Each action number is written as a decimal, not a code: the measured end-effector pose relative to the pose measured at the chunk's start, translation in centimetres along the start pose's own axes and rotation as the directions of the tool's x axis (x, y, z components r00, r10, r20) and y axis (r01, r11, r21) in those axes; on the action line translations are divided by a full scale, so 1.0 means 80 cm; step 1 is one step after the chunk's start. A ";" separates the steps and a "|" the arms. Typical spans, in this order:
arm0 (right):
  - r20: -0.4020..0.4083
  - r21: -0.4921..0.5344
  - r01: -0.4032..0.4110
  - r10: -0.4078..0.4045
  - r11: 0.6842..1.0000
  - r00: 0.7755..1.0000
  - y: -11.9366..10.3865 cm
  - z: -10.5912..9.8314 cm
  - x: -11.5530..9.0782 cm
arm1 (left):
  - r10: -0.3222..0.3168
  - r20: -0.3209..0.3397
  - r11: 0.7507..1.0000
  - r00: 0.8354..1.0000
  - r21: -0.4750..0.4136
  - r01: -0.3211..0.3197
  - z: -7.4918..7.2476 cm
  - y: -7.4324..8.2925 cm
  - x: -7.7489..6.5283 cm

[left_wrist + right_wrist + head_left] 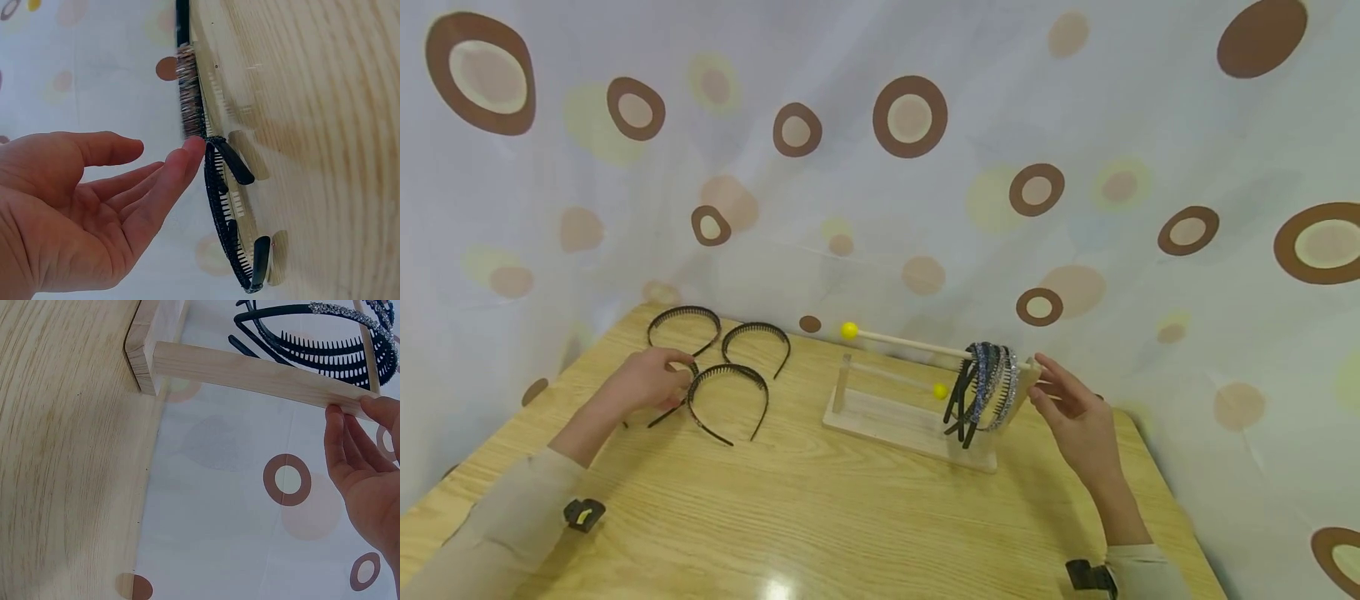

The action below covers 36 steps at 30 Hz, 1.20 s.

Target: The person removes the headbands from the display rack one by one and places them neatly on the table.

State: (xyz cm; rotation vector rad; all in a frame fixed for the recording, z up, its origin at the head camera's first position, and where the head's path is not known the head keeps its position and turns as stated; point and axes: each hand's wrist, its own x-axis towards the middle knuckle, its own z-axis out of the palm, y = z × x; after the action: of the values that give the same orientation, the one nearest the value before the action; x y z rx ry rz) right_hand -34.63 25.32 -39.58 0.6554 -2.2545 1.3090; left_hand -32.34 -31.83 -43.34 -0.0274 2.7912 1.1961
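Behind the wood-grain table [820, 517] — a dotted curtain [925, 167]; both hands' fingers loosely spread, gripping nothing.

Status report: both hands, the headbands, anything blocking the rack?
Left hand open, fingertips touching a loose black headband on the table. Right hand open, fingers against the wooden rack's upright. Rod clear toward its yellow tip.

Bright, even, diffuse light fills all three views; shadows are soft and short. A white glare spot sits on the table [778, 588] at 6 o'clock in the head view, whose edges bow with wide-angle distortion. In the left wrist view, the glittered headband [189, 94] toward 12 o'clock is blurred.
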 end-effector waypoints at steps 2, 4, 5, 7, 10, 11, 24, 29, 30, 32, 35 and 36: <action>0.000 0.001 -0.014 0.014 1.000 1.000 0.001 -0.001 -0.001 | 0.009 0.003 1.000 1.000 0.008 -0.009 0.003 0.002 0.000; 0.003 -0.001 -0.017 0.017 1.000 1.000 0.000 -0.002 -0.001 | 0.027 -0.001 1.000 1.000 0.004 -0.027 0.005 0.006 0.000; 0.005 -0.001 -0.016 0.016 1.000 1.000 -0.001 -0.003 -0.001 | 0.040 -0.003 0.999 0.999 0.007 -0.040 0.006 0.010 -0.002; 0.007 0.003 -0.012 0.012 1.000 1.000 -0.003 -0.004 0.000 | 0.079 -0.006 0.997 0.997 -0.017 -0.079 0.010 0.022 -0.006; 0.006 0.007 -0.010 0.010 1.000 1.000 -0.005 -0.005 0.001 | 0.157 -0.010 0.987 0.988 -0.041 -0.157 0.018 0.049 -0.015; 0.007 0.007 -0.007 0.006 1.000 1.000 -0.005 -0.004 0.002 | 0.184 -0.007 0.982 0.983 -0.052 -0.184 0.023 0.059 -0.018; 0.016 0.014 0.009 -0.009 1.000 1.000 0.000 -0.004 -0.001 | 0.378 -0.004 0.897 0.926 -0.245 -0.367 0.159 0.200 -0.013; 0.010 0.034 0.015 -0.015 0.999 1.000 0.001 -0.007 -0.002 | 0.358 -0.034 0.867 0.933 -0.360 -0.346 0.212 0.260 -0.003; 0.012 0.041 0.017 -0.018 0.999 1.000 0.001 -0.007 -0.001 | 0.349 -0.046 0.857 0.936 -0.389 -0.338 0.219 0.270 0.000; 0.015 0.053 0.018 -0.018 0.998 1.000 0.001 -0.006 0.000 | 0.323 -0.073 0.839 0.943 -0.439 -0.322 0.232 0.288 0.003; 0.016 0.055 0.014 -0.015 0.998 1.000 0.000 -0.005 0.001 | 0.308 -0.132 0.814 0.942 -0.476 -0.333 0.245 0.309 0.005; 0.015 0.058 0.011 -0.012 0.998 1.000 -0.001 -0.005 0.001 | 0.313 -0.154 0.811 0.937 -0.470 -0.348 0.249 0.315 0.005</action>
State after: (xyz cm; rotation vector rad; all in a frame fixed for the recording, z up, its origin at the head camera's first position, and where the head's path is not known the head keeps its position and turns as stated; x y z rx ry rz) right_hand -34.59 25.63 -39.32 0.7007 -2.2287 1.3731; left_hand -32.43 -0.04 -38.90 0.4027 2.5256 2.0007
